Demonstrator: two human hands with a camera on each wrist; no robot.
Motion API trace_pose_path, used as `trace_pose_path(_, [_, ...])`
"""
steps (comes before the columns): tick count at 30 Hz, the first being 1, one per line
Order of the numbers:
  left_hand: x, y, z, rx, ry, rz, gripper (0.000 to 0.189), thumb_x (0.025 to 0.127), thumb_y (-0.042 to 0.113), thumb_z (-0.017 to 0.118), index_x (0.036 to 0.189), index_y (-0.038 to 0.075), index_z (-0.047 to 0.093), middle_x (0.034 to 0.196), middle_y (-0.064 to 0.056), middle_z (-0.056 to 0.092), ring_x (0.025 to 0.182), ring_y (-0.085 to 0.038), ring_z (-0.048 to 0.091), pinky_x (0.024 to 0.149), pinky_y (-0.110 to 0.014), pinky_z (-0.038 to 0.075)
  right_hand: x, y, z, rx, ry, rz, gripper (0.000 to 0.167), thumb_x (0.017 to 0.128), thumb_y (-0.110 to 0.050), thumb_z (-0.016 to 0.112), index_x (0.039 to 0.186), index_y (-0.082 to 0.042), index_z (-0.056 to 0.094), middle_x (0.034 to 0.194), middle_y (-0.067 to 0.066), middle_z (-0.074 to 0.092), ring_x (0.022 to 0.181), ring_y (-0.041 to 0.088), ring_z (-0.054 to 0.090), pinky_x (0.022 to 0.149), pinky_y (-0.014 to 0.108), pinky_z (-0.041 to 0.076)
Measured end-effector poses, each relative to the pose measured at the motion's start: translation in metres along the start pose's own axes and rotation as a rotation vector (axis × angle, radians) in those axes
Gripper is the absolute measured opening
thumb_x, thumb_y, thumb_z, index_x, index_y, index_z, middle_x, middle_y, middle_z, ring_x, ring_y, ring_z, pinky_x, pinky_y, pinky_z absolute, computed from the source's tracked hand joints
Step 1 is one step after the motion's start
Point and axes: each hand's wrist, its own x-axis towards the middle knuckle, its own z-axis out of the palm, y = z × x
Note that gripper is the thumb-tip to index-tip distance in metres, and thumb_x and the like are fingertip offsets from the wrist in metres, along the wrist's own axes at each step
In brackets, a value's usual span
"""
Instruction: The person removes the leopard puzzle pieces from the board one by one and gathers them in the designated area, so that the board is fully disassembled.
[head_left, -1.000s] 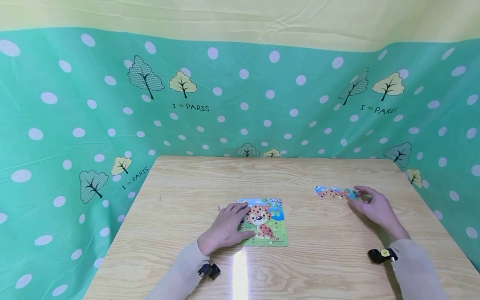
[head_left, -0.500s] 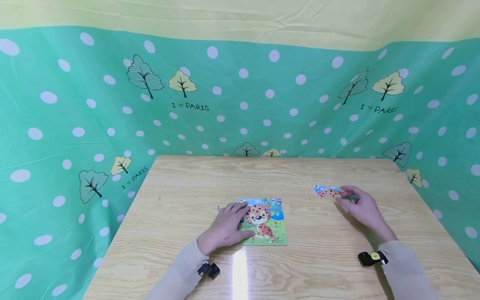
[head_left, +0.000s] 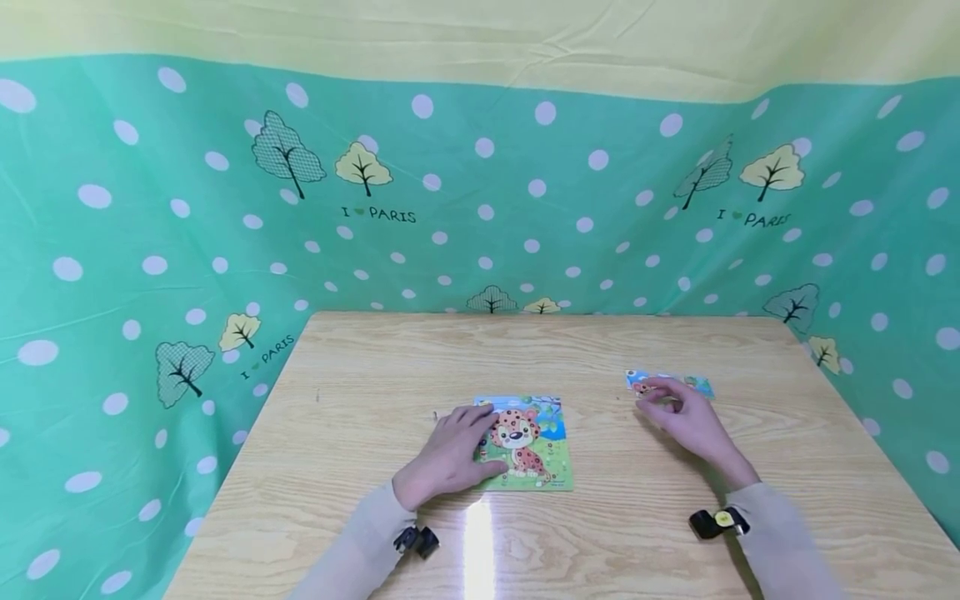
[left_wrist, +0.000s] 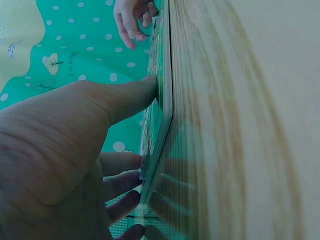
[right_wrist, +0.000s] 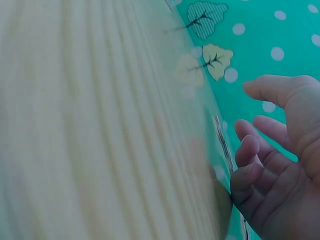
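A square jigsaw puzzle (head_left: 528, 454) with a spotted cub on green and blue lies on the table left of centre. My left hand (head_left: 452, 454) rests across its left side, fingers spread; in the left wrist view the thumb (left_wrist: 135, 95) touches the puzzle's top. Farther right lies a strip of loose puzzle pieces (head_left: 699, 385), blue with spotted orange parts. My right hand (head_left: 686, 418) is over the strip's left part and covers much of it. Its thumb and fingers are apart with nothing between them in the right wrist view, the other fingers loosely bent.
The wood-grain table (head_left: 390, 358) carries a bright strip of reflected light in front of the puzzle. A green dotted curtain (head_left: 450, 208) surrounds the table's back and sides. A black strap with a small device (head_left: 718, 522) sits on each wrist.
My right hand has moved left along the strip of pieces, uncovering its right end and covering its left part. My left hand stays on the puzzle.
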Motion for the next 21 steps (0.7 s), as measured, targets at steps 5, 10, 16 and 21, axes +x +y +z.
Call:
trace_pose_path(5, [0.000, -0.001, 0.000, -0.006, 0.005, 0.004, 0.082, 0.097, 0.056, 0.072, 0.159, 0.008, 0.049, 0.170, -0.014, 0.041, 0.155, -0.038, 0.039, 0.125, -0.064, 0.034, 0.000, -0.005, 0.009, 0.005, 0.021, -0.045, 0.042, 0.101, -0.025, 0.074, 0.136, -0.004, 0.067, 0.115, 0.015, 0.073, 0.088, 0.007, 0.060, 0.071, 0.021, 0.051])
trace_pose_path(10, [0.001, -0.002, 0.001, -0.005, 0.009, 0.011, 0.082, 0.096, 0.055, 0.072, 0.159, 0.007, 0.050, 0.169, -0.014, 0.042, 0.155, -0.039, 0.039, 0.125, -0.064, 0.034, -0.001, -0.010, 0.015, 0.033, 0.004, -0.034, 0.042, 0.101, -0.024, 0.075, 0.137, -0.003, 0.067, 0.115, 0.015, 0.072, 0.083, 0.009, 0.060, 0.069, 0.022, 0.051])
trace_pose_path(16, [0.001, -0.002, 0.002, -0.012, 0.013, 0.013, 0.082, 0.096, 0.054, 0.073, 0.158, 0.007, 0.049, 0.169, -0.015, 0.042, 0.155, -0.039, 0.039, 0.125, -0.065, 0.034, -0.002, -0.021, 0.026, 0.131, -0.071, -0.009, 0.044, 0.101, -0.024, 0.075, 0.137, -0.002, 0.065, 0.117, 0.019, 0.071, 0.077, 0.012, 0.063, 0.060, 0.025, 0.054])
trace_pose_path(21, [0.000, -0.001, 0.002, -0.015, 0.017, 0.013, 0.082, 0.096, 0.054, 0.073, 0.158, 0.006, 0.050, 0.169, -0.015, 0.042, 0.155, -0.040, 0.039, 0.125, -0.065, 0.034, -0.002, -0.029, 0.036, 0.213, -0.137, 0.000, 0.046, 0.100, -0.021, 0.075, 0.139, 0.000, 0.063, 0.116, 0.019, 0.070, 0.068, 0.014, 0.062, 0.054, 0.027, 0.054])
